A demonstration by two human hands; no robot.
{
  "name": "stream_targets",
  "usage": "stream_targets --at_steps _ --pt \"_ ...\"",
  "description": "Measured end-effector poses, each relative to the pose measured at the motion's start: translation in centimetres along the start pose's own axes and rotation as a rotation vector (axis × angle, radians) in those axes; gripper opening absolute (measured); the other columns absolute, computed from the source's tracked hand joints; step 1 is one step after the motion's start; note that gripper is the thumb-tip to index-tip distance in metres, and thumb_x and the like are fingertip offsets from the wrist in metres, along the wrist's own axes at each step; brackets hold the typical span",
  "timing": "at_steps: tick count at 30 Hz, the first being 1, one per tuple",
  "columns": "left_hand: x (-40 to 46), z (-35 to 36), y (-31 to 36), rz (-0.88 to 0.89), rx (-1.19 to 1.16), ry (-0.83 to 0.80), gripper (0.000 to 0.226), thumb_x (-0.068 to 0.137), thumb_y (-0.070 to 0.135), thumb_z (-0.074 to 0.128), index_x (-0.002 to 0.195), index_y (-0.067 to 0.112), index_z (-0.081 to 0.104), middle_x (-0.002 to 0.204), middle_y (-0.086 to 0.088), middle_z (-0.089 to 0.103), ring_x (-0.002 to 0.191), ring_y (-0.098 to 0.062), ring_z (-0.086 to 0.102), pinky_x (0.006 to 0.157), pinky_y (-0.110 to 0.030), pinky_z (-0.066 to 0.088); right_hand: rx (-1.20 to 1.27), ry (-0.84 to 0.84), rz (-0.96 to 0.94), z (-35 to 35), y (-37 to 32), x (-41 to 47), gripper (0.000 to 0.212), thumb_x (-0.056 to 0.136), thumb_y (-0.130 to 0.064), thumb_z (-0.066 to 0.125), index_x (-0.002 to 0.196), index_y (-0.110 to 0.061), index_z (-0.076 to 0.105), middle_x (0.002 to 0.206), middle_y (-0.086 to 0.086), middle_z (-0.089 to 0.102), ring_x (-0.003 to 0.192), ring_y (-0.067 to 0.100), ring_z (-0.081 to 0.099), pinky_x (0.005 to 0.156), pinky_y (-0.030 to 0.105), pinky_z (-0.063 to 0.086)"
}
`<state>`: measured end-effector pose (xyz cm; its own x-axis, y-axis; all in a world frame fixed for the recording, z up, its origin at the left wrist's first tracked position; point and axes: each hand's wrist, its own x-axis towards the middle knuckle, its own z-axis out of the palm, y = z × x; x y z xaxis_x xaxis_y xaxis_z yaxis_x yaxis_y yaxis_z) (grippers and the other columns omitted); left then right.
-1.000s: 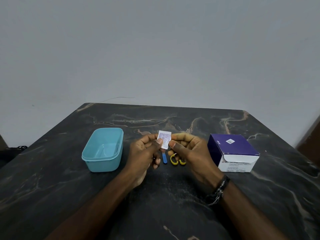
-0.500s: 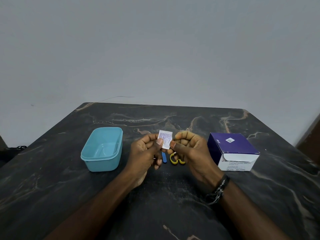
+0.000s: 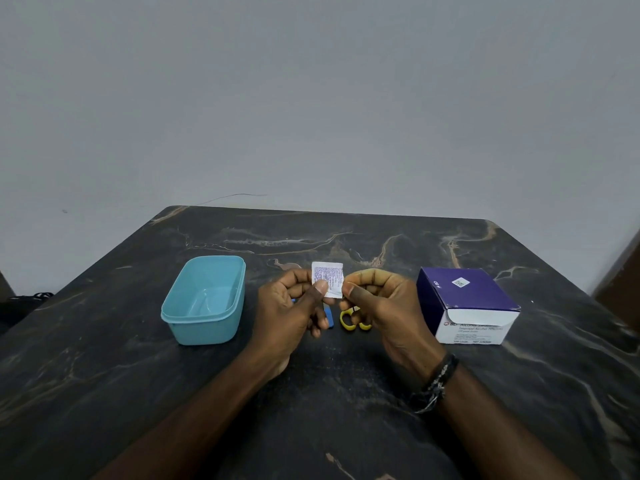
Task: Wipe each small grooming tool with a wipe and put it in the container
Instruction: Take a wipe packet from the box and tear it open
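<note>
- Both my hands are raised together over the middle of the desk (image 3: 138, 358), sharing one small white wipe packet (image 3: 328, 279) between them.
- My left hand (image 3: 291, 317) pinches the packet's left side, thumb pressed on its front and the other fingers curled behind.
- My right hand (image 3: 384, 306) pinches the packet's right edge between thumb and curled forefinger; a dark braided bracelet (image 3: 434, 384) sits on that wrist.
- The packet stands upright, printed with small purple text, and I cannot tell whether it is torn open.
- Below my hands, near the desk's centre, a blue grooming tool (image 3: 329, 317) lies on the surface, mostly hidden by my left fingers.
- Just beside it to the right are the yellow handle loops of small scissors (image 3: 349, 322), their blades hidden behind my right hand.
- The teal container (image 3: 204, 299) sits open toward the left side of the desk, well apart from the tools, with nothing visible inside.
- A purple-and-white box of alcohol swabs (image 3: 465, 303) stands toward the right side of the desk, its front flap open, near my right hand but not touching it.
</note>
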<state>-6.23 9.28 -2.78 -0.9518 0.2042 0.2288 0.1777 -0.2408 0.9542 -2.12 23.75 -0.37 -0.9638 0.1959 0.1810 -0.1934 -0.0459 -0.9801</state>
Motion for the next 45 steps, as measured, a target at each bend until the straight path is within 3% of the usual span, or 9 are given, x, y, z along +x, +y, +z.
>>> stream_targets --at_steps 4,8,13,21,30,34,38,42,45 --pt "-0.05 -0.12 -0.19 0.069 0.088 -0.012 0.015 0.091 0.013 0.063 0.106 0.012 0.064 0.082 -0.012 0.073 0.046 -0.018 0.059 0.040 -0.027 0.046 -0.036 0.015 -0.026 0.19 0.00 -0.03 0.008 0.086 0.006 0.064 0.085 -0.003 0.065 0.066 0.006 0.072 0.056 0.012 0.065 0.047 0.023 0.048" --pt "-0.21 -0.36 -0.41 0.221 0.323 -0.030 0.018 0.093 0.015 0.062 0.110 0.013 0.065 0.080 -0.004 0.074 0.048 -0.019 0.063 0.042 -0.033 0.051 -0.068 0.027 -0.031 0.13 -0.03 -0.08 0.010 0.086 0.007 0.064 0.085 -0.003 0.064 0.068 0.007 0.071 0.054 0.012 0.065 0.042 0.019 0.047" --pt "-0.54 -0.24 -0.70 0.336 0.525 -0.033 0.024 0.094 0.022 0.061 0.115 0.011 0.067 0.079 0.003 0.073 0.050 -0.012 0.065 0.046 -0.022 0.049 -0.137 0.084 -0.061 0.29 0.23 -0.02 0.008 0.086 0.005 0.066 0.087 -0.002 0.062 0.072 0.017 0.069 0.053 0.021 0.061 0.038 0.018 0.043" --pt "-0.60 0.07 -0.53 0.266 0.441 0.022 0.022 0.095 0.018 0.058 0.114 0.013 0.067 0.076 0.003 0.074 0.046 -0.015 0.064 0.044 -0.023 0.049 -0.233 0.093 -0.139 0.42 0.52 0.08 0.008 0.088 -0.003 0.067 0.089 -0.011 0.067 0.077 0.005 0.073 0.053 0.006 0.064 0.043 0.018 0.046" --pt "-0.54 -0.27 -0.52 0.328 0.399 0.012 0.020 0.095 0.013 0.058 0.110 0.025 0.065 0.073 -0.003 0.073 0.047 -0.016 0.064 0.045 -0.024 0.049 -0.139 -0.015 -0.098 0.33 0.19 -0.21 0.014 0.093 -0.004 0.060 0.099 -0.009 0.071 0.057 -0.003 0.068 0.047 0.002 0.058 0.041 0.015 0.042" --pt "-0.61 -0.47 -0.73 0.356 0.436 -0.013 0.027 0.096 0.012 0.058 0.107 0.035 0.064 0.072 -0.004 0.072 0.048 -0.017 0.064 0.045 -0.025 0.050 -0.119 0.027 -0.039 0.07 0.49 0.07 0.012 0.089 -0.004 0.066 0.097 -0.007 0.074 0.065 0.001 0.071 0.052 0.006 0.059 0.042 0.017 0.043" --pt "-0.60 -0.50 -0.99 0.367 0.484 -0.013 0.021 0.095 0.015 0.058 0.113 0.018 0.067 0.079 0.000 0.074 0.048 -0.013 0.064 0.048 -0.019 0.049 -0.082 0.016 0.046 -0.34 0.80 0.38 0.012 0.087 -0.005 0.067 0.093 -0.010 0.076 0.076 0.015 0.069 0.056 0.015 0.054 0.045 0.021 0.040" --pt "-0.76 -0.38 -0.81 0.407 0.532 -0.011 0.021 0.094 0.016 0.060 0.114 0.019 0.067 0.081 0.000 0.075 0.049 -0.010 0.064 0.049 -0.019 0.051 -0.114 0.022 -0.005 -0.20 0.71 0.31 0.011 0.087 -0.002 0.066 0.092 -0.004 0.076 0.096 0.008 0.073 0.059 0.006 0.059 0.047 0.017 0.043" --pt "-0.73 -0.28 -0.73 0.396 0.521 -0.005 0.024 0.093 0.015 0.060 0.117 0.016 0.066 0.083 -0.001 0.075 0.048 -0.010 0.063 0.048 -0.021 0.051 -0.187 0.045 -0.051 -0.03 0.72 0.27 0.013 0.090 -0.002 0.063 0.097 -0.004 0.074 0.089 0.007 0.073 0.056 0.000 0.059 0.047 0.014 0.044"
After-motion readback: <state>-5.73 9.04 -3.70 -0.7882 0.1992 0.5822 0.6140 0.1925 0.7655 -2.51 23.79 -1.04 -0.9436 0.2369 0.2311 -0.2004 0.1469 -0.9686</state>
